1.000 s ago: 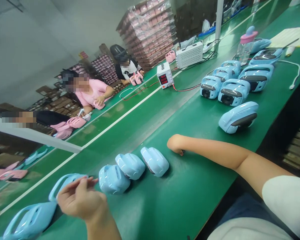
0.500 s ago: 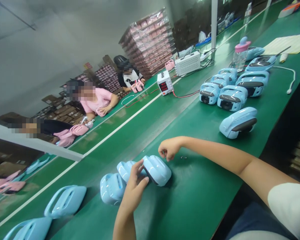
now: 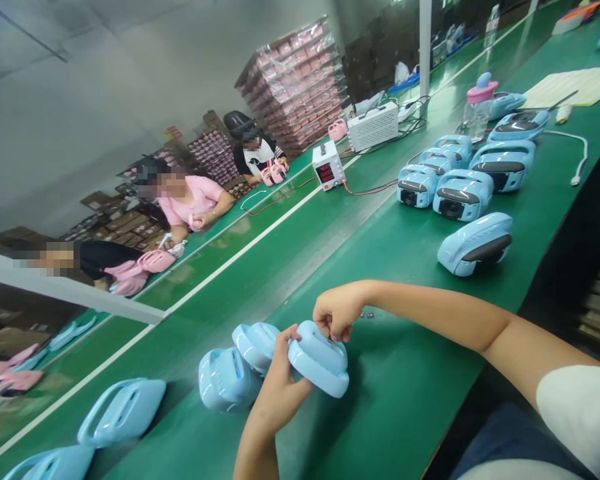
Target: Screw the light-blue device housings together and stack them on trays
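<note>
Blue casing point(image 3: 313, 357) tilted in the left hand point(image 3: 279, 392), on the wearer's side of the meter box point(image 3: 329, 165).
Seen from the wearer, its long axis slopes from upper left down to lower right, with one band-like ridge facing lower left; which way its front points I cannot tell. The left hand is clamped on its left end, thumb nearer the wearer; the right hand point(image 3: 341, 308) has curled fingers at its upper right edge, whether pinched on something I cannot tell. Small dark pieces point(image 3: 367, 315) lie nearer the wearer than the meter box, two more casings point(image 3: 227, 379) nearer and leftward of it.
</note>
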Motion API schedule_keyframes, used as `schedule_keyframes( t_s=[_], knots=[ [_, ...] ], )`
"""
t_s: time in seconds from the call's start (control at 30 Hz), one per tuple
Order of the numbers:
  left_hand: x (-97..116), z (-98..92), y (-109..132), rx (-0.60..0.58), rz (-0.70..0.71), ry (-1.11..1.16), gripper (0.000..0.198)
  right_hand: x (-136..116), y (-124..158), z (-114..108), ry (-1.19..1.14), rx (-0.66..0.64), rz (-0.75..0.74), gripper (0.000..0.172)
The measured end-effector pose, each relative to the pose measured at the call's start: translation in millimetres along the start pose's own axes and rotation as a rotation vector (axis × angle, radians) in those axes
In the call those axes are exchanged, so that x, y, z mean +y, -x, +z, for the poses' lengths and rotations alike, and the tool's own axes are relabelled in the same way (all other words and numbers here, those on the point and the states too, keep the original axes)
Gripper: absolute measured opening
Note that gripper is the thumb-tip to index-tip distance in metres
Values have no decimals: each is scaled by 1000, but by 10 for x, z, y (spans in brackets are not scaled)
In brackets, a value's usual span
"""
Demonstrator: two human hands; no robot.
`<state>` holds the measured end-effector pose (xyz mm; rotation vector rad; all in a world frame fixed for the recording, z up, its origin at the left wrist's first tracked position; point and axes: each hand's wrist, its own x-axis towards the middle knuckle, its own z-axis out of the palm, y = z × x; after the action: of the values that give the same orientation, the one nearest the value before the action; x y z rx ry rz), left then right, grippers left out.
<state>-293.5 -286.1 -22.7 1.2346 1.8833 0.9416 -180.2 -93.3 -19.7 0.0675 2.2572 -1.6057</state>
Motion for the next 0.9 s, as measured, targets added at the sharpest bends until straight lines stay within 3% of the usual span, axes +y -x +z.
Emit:
schedule_keyframes(
  t_s=[0.17,0.37,0.77,0.9],
  knots=[
    [-5,-119,-11,-66,-7,55,52,-115,27,125,39,67,-29,12],
    [-54,-150,-26,-104,37,136,52,-211,60,214,83,47,-38,15],
    [-134,-186,-49,-138,44,99,47,34,-114,73,128,104,-121,46],
    [-144,-187,-49,-150,58,88,45,44,-127,88,176,139,-136,46]
  ],
)
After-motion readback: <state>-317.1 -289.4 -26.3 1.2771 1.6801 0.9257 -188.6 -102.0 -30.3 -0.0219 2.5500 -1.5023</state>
